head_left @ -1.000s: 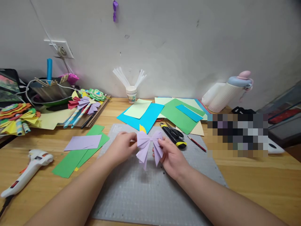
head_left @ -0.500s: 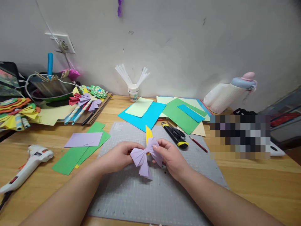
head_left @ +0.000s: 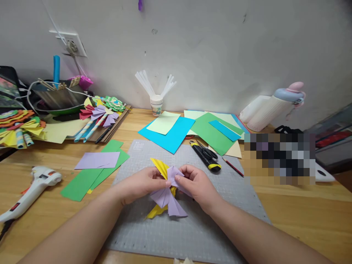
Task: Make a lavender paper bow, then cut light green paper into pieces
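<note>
Above the grey cutting mat [head_left: 132, 234] I hold a pleated purple paper bow [head_left: 176, 207] with both hands. A yellow pleated paper piece [head_left: 157, 211] lies behind it, its ends showing at the upper left and lower left. My left hand [head_left: 150, 181] pinches the bow near its gathered middle, thumb on the front. My right hand [head_left: 194, 183] is closed on the bow's right side, its thumb pressing the purple folds. The fingers behind the paper are partly hidden.
Left are a glue gun [head_left: 35, 187] and green paper strips [head_left: 79, 185] under a purple strip [head_left: 96, 160]. Beyond my right hand lie a utility knife [head_left: 205, 156], scissors [head_left: 209, 152] and a pencil [head_left: 233, 167]. Coloured sheets [head_left: 176, 135] and a paper cup [head_left: 156, 106] stand farther back.
The purple bow has turned in my hands, and more of the yellow paper shows at upper left and lower left. My left thumb has come onto the bow's middle.
</note>
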`<act>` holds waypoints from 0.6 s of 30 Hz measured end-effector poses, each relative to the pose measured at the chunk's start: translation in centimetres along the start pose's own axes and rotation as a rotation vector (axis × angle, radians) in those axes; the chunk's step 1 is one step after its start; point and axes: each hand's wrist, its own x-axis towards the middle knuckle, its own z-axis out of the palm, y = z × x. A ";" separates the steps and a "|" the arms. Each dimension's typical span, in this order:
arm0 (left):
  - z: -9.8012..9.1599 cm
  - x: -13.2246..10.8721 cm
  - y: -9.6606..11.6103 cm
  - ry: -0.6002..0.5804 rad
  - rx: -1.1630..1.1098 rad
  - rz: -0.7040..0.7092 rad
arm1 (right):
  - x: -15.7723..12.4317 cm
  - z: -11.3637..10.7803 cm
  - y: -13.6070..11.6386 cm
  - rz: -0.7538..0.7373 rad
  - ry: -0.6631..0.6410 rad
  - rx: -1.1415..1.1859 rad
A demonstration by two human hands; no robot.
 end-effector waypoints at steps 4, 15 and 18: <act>0.4 0.0 0.0 0.001 -0.029 -0.027 | -0.3 0.0 0.0 -0.010 -0.012 -0.072; 0.0 -0.2 0.6 0.185 -0.125 -0.064 | 0.1 -0.4 -0.1 -0.009 -0.022 -0.074; -2.9 0.0 2.3 0.408 -0.207 -0.009 | 0.5 -0.4 0.1 -0.009 0.038 -0.060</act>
